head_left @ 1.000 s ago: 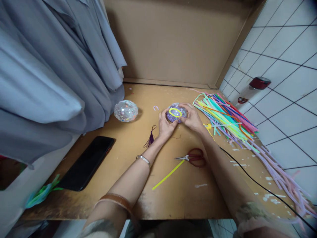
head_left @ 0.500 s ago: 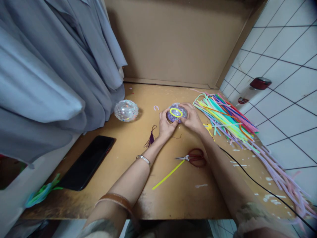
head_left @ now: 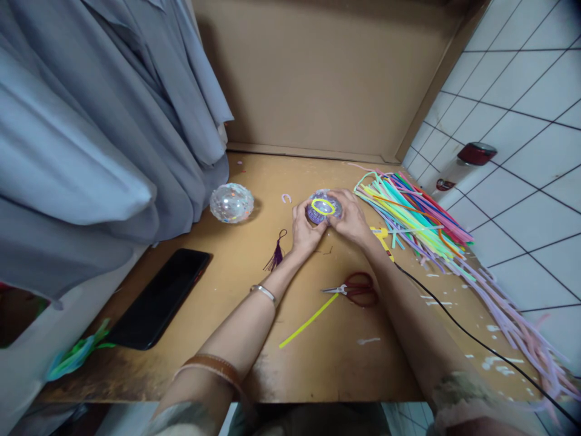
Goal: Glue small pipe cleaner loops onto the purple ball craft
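Between my two hands is a small purple, see-through ball [head_left: 313, 216] on the table. A yellow ring of pipe cleaner [head_left: 323, 207] lies on its top. My left hand [head_left: 307, 231] curls round the ball's left side, and my right hand [head_left: 351, 219] closes on its right side. Both thumbs meet at the near edge. Close to my left wrist lies a dark purple tassel [head_left: 276, 254] with a loop. Red-handled scissors [head_left: 361, 289] rest nearer to me, touching a yellow pipe cleaner strip [head_left: 308, 321]. A yellow glue gun [head_left: 384, 239] is partly hidden behind my right forearm.
A clear decorated ball [head_left: 231, 203] stands to the left, with a black phone [head_left: 161, 300] nearer. Many coloured pipe cleaners [head_left: 408, 212] are heaped at the right, by a red-capped bottle [head_left: 463, 166]. A black cord [head_left: 472, 345] runs along the right. Grey cloth [head_left: 91, 121] hangs at the left.
My right hand and forearm have shifted very slightly, so a little more of the glue gun shows. The ball and both hands' hold on it look the same.
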The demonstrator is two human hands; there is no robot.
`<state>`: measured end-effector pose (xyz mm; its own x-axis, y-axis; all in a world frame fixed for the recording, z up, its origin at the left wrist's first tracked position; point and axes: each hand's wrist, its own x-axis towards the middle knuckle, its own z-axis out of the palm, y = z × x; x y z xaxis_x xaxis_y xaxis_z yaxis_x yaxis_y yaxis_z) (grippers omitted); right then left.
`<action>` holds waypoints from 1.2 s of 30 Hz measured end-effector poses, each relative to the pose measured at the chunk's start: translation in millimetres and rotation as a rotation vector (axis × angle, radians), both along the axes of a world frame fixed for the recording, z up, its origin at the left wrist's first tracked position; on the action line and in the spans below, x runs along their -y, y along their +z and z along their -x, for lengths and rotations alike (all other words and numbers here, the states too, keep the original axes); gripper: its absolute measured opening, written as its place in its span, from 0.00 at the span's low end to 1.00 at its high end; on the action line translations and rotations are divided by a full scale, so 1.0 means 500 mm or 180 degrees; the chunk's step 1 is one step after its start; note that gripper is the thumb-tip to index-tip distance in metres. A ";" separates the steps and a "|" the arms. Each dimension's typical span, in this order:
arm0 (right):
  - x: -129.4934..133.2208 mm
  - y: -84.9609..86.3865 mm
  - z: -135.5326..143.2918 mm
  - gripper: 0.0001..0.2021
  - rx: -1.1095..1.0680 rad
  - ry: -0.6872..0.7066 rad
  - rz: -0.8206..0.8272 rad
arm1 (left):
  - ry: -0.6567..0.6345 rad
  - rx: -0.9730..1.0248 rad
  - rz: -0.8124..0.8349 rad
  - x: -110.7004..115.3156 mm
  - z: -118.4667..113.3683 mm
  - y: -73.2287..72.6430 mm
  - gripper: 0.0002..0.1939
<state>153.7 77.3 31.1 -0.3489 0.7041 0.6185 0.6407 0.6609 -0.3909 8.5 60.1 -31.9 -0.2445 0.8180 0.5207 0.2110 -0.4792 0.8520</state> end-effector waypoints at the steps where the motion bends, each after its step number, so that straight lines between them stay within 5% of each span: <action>1: -0.001 0.000 -0.001 0.28 -0.0013 0.0018 0.0004 | -0.0007 -0.0002 0.0000 0.001 0.000 0.001 0.33; 36: 0.004 0.011 -0.004 0.28 -0.0059 0.0046 0.0192 | -0.0020 -0.0003 0.0070 0.003 0.001 0.007 0.33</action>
<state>155.6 75.5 36.8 -0.3481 0.7353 0.5814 0.6236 0.6448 -0.4420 7.9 58.6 -28.3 -0.2388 0.8308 0.5027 0.2088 -0.4616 0.8622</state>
